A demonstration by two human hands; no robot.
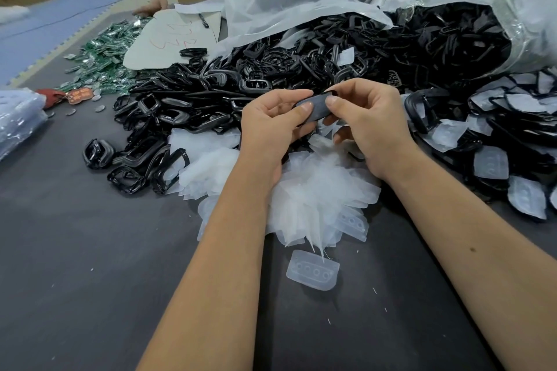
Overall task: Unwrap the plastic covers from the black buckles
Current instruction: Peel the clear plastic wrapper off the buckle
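Above the table's middle, both hands hold one black buckle (316, 105) still in its cloudy plastic cover. My left hand (271, 126) grips its left end with thumb on top. My right hand (367, 120) pinches its right end between thumb and forefinger. Under the hands lies a heap of removed translucent covers (307, 190), with one cover (313, 270) lying apart nearer me. A pile of bare black buckles (168, 117) spreads to the left. Covered buckles (506, 135) lie at the right.
A large clear plastic bag (452, 33) full of black buckles lies open at the back right. Green packets (102, 60) and a cardboard sheet (171, 36) sit at the back left, where another person's hand (152, 6) rests. Stacked clear plastic bags (15, 120) are at the left edge. The dark table (90, 280) stretches toward me.
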